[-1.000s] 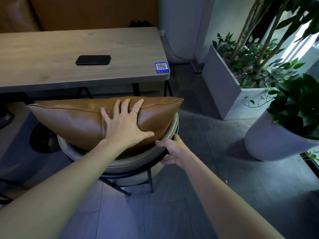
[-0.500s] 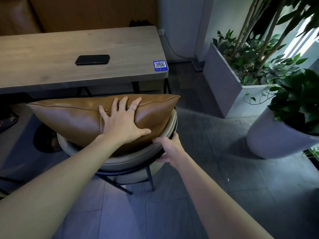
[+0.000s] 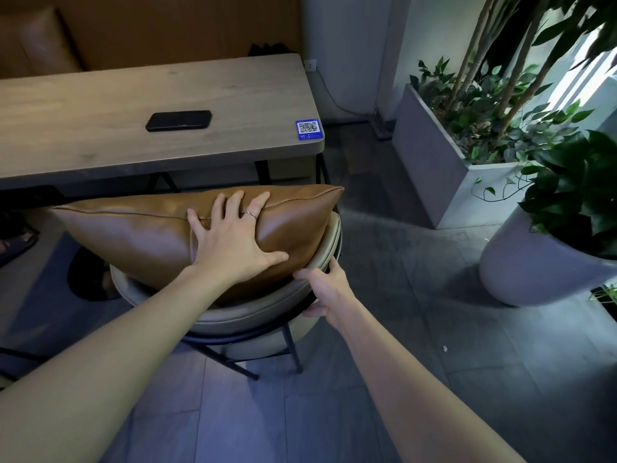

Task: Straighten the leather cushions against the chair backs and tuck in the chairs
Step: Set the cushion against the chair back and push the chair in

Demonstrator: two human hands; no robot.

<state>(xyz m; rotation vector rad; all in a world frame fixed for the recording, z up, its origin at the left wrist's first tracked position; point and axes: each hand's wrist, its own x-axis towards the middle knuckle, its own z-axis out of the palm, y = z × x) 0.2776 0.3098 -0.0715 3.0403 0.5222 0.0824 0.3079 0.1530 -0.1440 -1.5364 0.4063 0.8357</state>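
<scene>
Tan leather cushion (image 3: 140, 228), long and plump, is laid lengthwise against the curved beige padded back of a black-framed chair (image 3: 267, 312).

The cushion (image 3: 140, 228) is smooth tan leather with a soft sheen and piped seams. The chair back (image 3: 253, 312) looks like matt grey-beige upholstery, perhaps leather, on thin black metal legs (image 3: 293, 345). The table (image 3: 100, 105) is matt pale wood grain; the phone (image 3: 178, 120) on it is glossy black. Floor tiles (image 3: 434, 329) are dull grey stone.
</scene>
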